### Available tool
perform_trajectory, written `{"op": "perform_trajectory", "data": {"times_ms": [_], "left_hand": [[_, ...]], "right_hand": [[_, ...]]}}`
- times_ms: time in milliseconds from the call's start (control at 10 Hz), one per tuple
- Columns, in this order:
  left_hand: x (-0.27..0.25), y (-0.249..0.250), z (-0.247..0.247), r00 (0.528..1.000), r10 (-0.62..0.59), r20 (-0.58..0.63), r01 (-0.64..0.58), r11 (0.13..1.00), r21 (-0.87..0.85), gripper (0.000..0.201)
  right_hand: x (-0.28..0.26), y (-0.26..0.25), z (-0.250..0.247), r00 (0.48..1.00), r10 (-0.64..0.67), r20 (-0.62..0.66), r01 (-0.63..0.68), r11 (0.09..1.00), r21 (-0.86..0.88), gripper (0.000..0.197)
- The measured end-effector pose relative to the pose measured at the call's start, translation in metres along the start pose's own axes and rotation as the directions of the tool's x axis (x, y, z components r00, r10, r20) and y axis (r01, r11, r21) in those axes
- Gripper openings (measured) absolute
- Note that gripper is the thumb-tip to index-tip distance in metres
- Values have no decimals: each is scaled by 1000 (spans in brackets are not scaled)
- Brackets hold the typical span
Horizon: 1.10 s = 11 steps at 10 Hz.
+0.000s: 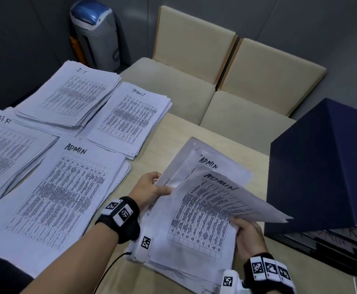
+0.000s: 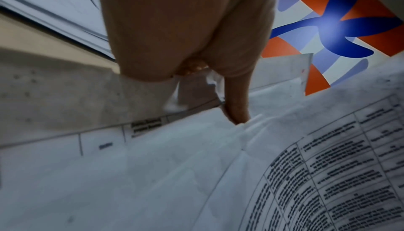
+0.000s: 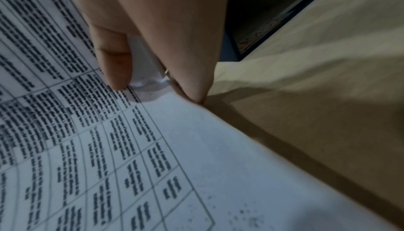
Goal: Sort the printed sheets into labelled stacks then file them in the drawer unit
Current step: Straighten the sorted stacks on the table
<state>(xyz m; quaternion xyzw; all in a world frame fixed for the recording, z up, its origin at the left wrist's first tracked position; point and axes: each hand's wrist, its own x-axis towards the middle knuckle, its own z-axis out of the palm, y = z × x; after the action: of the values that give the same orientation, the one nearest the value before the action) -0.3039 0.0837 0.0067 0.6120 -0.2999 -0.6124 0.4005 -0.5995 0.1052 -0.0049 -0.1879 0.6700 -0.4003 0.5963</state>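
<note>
**Op A:** My right hand has its grip pinched on the lower right corner of the top ADMIN sheet, thumb over the print and fingers curled under, as the right wrist view shows. The sheet is lifted and bowed, its far edge pointing towards the dark blue drawer unit at the right of the frame.

**Op B:** And your left?

**Op A:** My left hand grips the left edge of the loose pile, thumb on top and one finger tucked between sheets. The pile lies on the desk at lower centre, with another ADMIN page exposed underneath.

**Op B:** Where does the sheet go?

**Op A:** I judge it belongs on the ADMIN stack at lower left. The HR stack is at the left edge, the IT stack upper left, and a fourth stack, whose label I can't read, beside it.

**Op B:** Any tips?

**Op A:** I'd keep the left hand pressing so only one sheet peels away, carry it flat across, and square its edges on landing.
</note>
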Motion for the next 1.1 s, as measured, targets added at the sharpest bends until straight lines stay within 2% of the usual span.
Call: {"op": "perform_trajectory", "data": {"times_ms": [100, 200, 300, 400, 500, 600, 700, 800, 900, 1000, 1100], "left_hand": [[4, -5, -4, 999, -15, 28, 17, 999, -48, 48], [13, -17, -2, 998, -28, -62, 24, 998, -52, 64], [15, -22, 0, 927, 108, -359, 8, 952, 307, 50], [17, -30, -1, 842, 428, -329, -49, 667, 743, 31], [21, -36, 6, 897, 429, -106, -194, 596, 779, 14], [24, -36, 16, 938, 336, -88, -168, 662, 730, 22], [28, -37, 21, 975, 181, -127, -46, 729, 683, 33], [29, -39, 24, 996, 77, -54, -23, 755, 655, 24], [23, -37, 30, 993, 101, 63, -117, 741, 661, 14], [13, -31, 36, 981, 107, 161, -183, 787, 589, 24], [6, -25, 38, 978, 72, 197, -141, 920, 365, 40]], "right_hand": [[2, 1, 4, 1000, -2, 23, 2, 1000, 13, 18], [2, 2, 6, 1000, -25, 15, 25, 1000, 19, 15], [-8, -2, 0, 999, -44, -6, 44, 999, -9, 28], [18, 9, -11, 996, 89, -31, -90, 996, -19, 30], [9, 8, -33, 909, -386, 159, 251, 809, 531, 25], [28, 23, -36, 998, -44, 34, 41, 994, 97, 33], [18, 22, -28, 999, -29, -26, 29, 999, 32, 21], [7, 18, -20, 987, -8, -163, 32, 988, 148, 40], [14, 16, -26, 989, -34, -145, 65, 976, 209, 25], [14, 11, -27, 984, 40, -171, 2, 972, 235, 32], [21, 15, -30, 989, 58, -135, -25, 970, 241, 39]]}}
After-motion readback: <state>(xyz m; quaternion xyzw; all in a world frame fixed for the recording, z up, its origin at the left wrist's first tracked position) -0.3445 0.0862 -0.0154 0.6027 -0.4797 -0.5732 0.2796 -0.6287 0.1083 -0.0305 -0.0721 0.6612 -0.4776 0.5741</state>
